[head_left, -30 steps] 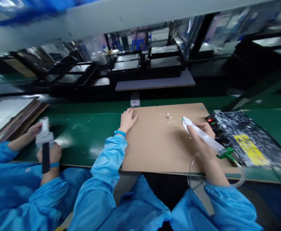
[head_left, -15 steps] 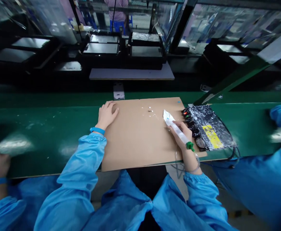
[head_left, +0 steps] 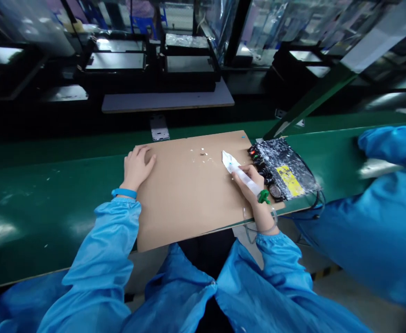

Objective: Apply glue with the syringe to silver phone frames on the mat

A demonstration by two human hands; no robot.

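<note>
My left hand point(head_left: 136, 167) rests at the upper left edge of a brown cardboard sheet point(head_left: 182, 199), its fingers loosely spread and holding nothing. In my right hand point(head_left: 251, 187) is a white dispensing syringe point(head_left: 249, 183) with a green cap point(head_left: 263, 196) and a thin clear hose at its rear. White material wraps the syringe's front end, which points up and left over the cardboard. Small white crumbs point(head_left: 203, 153) are scattered on the sheet, left of the syringe tip.
A black, white-smeared control box point(head_left: 288, 169) with knobs and a yellow label stands right of my right hand. A phone-shaped part point(head_left: 159, 128) lies beyond the cardboard. Black trays point(head_left: 189, 69) sit on a shelf board behind. At right is a co-worker's blue sleeve point(head_left: 393, 148).
The camera view has turned, so the whole scene sits further left. Both hands keep their places on the cardboard, the right still holding the syringe. The co-worker's hand at left has left view.
</note>
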